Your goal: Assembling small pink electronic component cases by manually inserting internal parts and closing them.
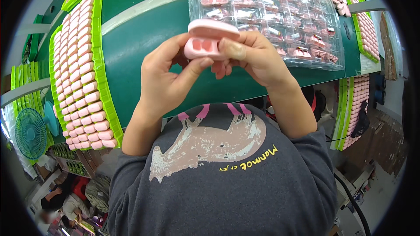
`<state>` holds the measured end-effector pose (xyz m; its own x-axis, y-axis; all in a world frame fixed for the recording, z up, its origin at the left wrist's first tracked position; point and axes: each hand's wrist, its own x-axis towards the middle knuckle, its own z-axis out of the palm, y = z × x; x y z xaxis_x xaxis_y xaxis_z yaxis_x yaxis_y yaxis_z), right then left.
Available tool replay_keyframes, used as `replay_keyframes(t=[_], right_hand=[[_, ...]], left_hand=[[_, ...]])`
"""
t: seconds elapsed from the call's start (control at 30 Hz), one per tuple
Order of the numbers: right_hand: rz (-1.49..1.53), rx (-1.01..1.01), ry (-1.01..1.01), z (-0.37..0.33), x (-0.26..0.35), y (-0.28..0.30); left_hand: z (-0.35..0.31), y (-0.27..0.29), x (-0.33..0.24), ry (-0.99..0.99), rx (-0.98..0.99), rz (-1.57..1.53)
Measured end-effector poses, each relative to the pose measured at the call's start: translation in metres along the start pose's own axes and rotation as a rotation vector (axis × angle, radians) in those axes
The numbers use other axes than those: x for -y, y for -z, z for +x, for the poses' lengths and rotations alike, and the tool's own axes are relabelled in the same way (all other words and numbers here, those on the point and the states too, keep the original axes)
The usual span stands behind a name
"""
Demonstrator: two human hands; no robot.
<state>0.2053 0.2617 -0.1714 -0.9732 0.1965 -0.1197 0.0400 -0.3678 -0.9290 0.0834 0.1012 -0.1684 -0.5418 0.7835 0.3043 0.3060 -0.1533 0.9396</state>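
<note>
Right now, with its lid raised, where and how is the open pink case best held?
Probably by the rounded ends of the open pink case, below the hinge line, coming from left and right: its lid stands raised above, and its recesses open toward the near side, so end grips should leave both clear.

A dark green worktable (122,89) spans the room, with a pale strip (140,11) crossing its top. Grey bars stand at its left (26,91) and right (372,5). A teal fan (30,133) sits at far left; a red seat (80,188) shows lower down. At right, brown, wood-look flooring (379,111) meets paler grey floor (387,170).
</note>
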Motion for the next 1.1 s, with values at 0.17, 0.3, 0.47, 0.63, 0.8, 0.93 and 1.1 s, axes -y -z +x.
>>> replay_keyframes(t=[0.17, 0.3, 0.47, 0.63, 0.8, 0.93, 1.1], right_hand=[[0.062, -0.104, -0.053, 0.006, -0.003, -0.003], [0.019, -0.213, -0.058, 0.009, -0.003, 0.003], [-0.053, -0.27, 0.113, 0.008, -0.005, 0.004], [-1.078, -0.327, 0.896, 0.009, 0.01, -0.016], [-1.156, -0.388, 1.106, 0.022, -0.008, -0.022], [-1.14, -0.427, 1.073, 0.019, -0.018, -0.024], [-1.175, -0.507, 1.11, 0.021, -0.023, -0.029]], left_hand=[[0.006, 0.007, -0.009, 0.026, 0.065, 0.165], [0.007, 0.006, -0.008, 0.244, 0.01, -0.065], [0.006, 0.005, -0.001, 0.281, 0.003, -0.17], [0.007, -0.007, -0.002, 0.181, -0.09, -0.038], [0.006, -0.021, -0.002, 0.129, -0.13, 0.036], [0.003, -0.022, -0.004, -0.071, -0.142, 0.244], [-0.001, -0.025, -0.004, -0.143, -0.154, 0.375]])
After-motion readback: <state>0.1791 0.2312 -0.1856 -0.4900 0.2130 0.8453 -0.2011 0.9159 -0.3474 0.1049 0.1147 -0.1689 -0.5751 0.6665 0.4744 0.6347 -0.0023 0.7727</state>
